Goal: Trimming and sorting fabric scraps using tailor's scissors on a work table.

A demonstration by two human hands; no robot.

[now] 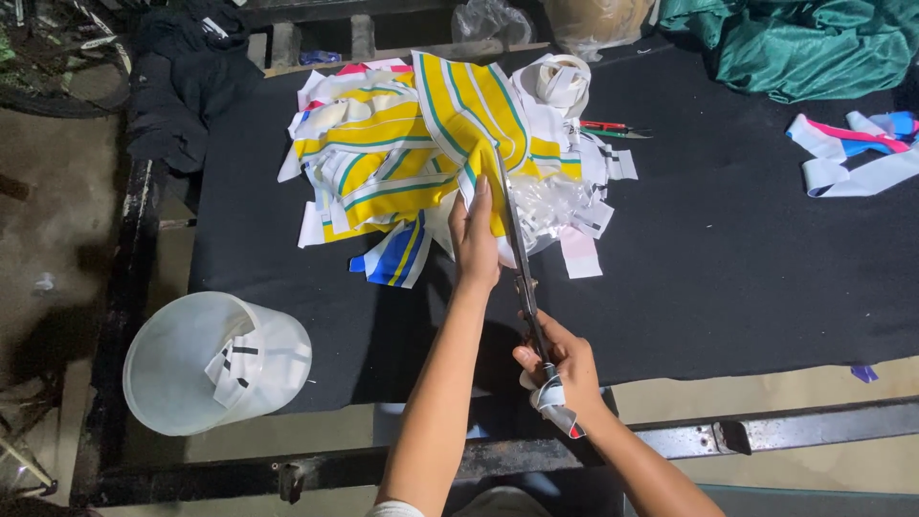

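head view: yellow striped sheet (459,115), scissors (517,249)

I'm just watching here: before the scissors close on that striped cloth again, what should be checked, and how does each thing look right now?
1. Left hand grips the yellow striped cloth: ok, it pinches the cloth's lower edge.
2. Right hand has hold of the scissors handles: ok.
3. Left fingers clear of the blades: not ok, the long blade runs right beside that hand.
4. Blades lined up with the cloth: ok, their tip reaches into the raised piece.
5. Whether the blades are open or shut: cannot tell.
6. Room on the black table: ok near the hands, though the scrap pile lies just behind, and the white bucket stands off to the left.
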